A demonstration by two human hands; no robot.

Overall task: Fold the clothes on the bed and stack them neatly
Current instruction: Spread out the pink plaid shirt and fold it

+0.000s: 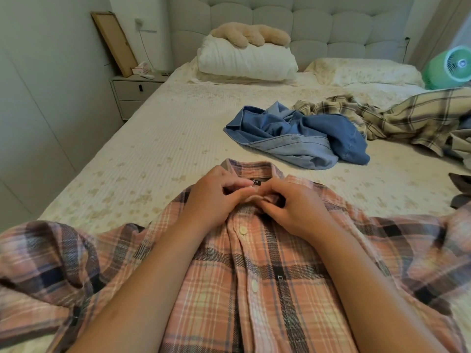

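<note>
**Bedroom, clothes on bed: items from left to right**

- Wooden frame [113, 42], one, leaning tilted against the wall on the nightstand [132, 91]; a tissue packet [141, 68] just beside it.
- Bed [153, 149], one, pale floral cover. White pillow [246, 59] at the headboard, a beige plush toy [251, 34] lying on top; a second, floral pillow [367, 71] to its right.
- Pink plaid shirt [254, 276], one, at the near edge, front up, placket buttoned. Long axis runs from viewer toward the headboard; collar [244, 168] points away, sleeves spread left and right. Two white buttons visible.
- Left hand [216, 194], fingers curled, pinching the collar band at the neck.
- Right hand [293, 207], fingers curled, pinching the same spot; fingertips of both hands nearly touching.
- Blue denim garment [300, 137], one, crumpled, mid-bed beyond the shirt.
- Beige plaid garment [397, 118], one, rumpled, touching the denim's right side.
- Green fan [448, 67], one, far right.
- Dark item [461, 189], right edge, cut off; cannot tell what it is.
</note>
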